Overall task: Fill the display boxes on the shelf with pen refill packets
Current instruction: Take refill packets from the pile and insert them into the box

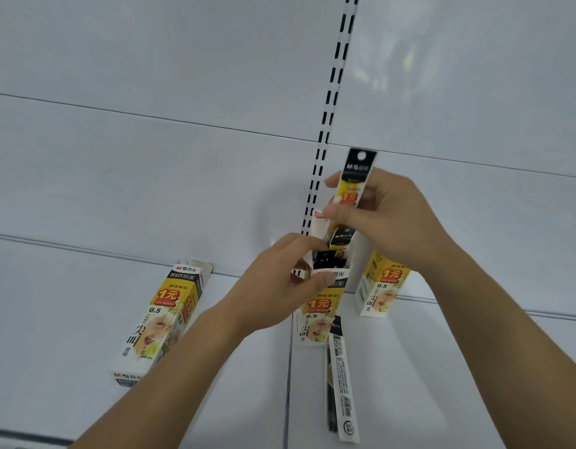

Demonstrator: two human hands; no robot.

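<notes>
Three boxes sit on your white shelf (86, 367). One box (158, 322) lies flat on the left, its long side pointing toward the back wall. Your middle box (319, 306) stands up with its top open and dark packets inside. Another box (382, 283) stands on the right. Your left hand (280, 280) curls around the middle box's top. Your right hand (377, 215) pinches a packet (356, 179) that stands tall above the middle box, hole end up. One loose packet (343, 387) lies flat, pointing toward you.
</notes>
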